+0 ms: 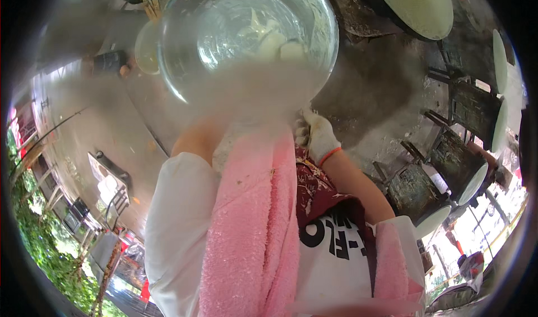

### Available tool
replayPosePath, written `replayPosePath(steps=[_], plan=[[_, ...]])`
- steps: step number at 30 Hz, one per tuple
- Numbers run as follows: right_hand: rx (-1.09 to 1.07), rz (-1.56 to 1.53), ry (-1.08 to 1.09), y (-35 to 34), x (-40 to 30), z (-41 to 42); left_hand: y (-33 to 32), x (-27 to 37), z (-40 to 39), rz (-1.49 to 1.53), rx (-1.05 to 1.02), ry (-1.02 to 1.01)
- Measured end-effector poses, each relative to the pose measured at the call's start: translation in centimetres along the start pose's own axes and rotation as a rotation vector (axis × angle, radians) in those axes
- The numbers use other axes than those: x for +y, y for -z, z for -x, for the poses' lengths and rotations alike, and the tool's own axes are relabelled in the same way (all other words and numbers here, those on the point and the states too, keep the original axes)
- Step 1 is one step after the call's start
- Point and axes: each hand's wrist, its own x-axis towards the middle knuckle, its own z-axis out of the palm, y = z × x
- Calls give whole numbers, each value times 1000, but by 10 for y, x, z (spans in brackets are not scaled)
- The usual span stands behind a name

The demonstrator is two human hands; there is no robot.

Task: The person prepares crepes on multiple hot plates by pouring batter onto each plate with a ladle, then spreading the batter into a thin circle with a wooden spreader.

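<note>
A large shiny metal basin (321, 35) fills the upper middle of the view, with pale, wet-looking lumps (273, 44) inside. My right hand (321, 134), in a white glove with an orange cuff, is at the basin's near right rim. Its fingers are curled and its thumb reaches the rim; blur covers part of this contact. My left forearm (199, 138) runs up toward the near side of the basin. A grey-brown blur hides my left hand, so what it touches does not show.
Dark, stained drums or stoves with pale round tops (420, 191) line the right side. Another pale-topped vessel (420, 10) stands at the upper right. A pale bucket (147, 48) is left of the basin. A pink towel (252, 216) hangs down my front. Greenery (46, 241) shows at lower left.
</note>
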Motion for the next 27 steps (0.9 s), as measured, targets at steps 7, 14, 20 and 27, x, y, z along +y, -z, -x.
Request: replayPosePath(steps=[7,14,20,27], plan=[[-185,-90,-127,38,60,46,-15,34,57,989,-63,-17],[-218,109,-104,100,95,108,7,108,151,1900,-146,-104],[-200,406,362,161,131,155,62,192,238,2613,-318,-232],[-387,-13,1084,204,148,151,183,237,314,2050,-211,-738]])
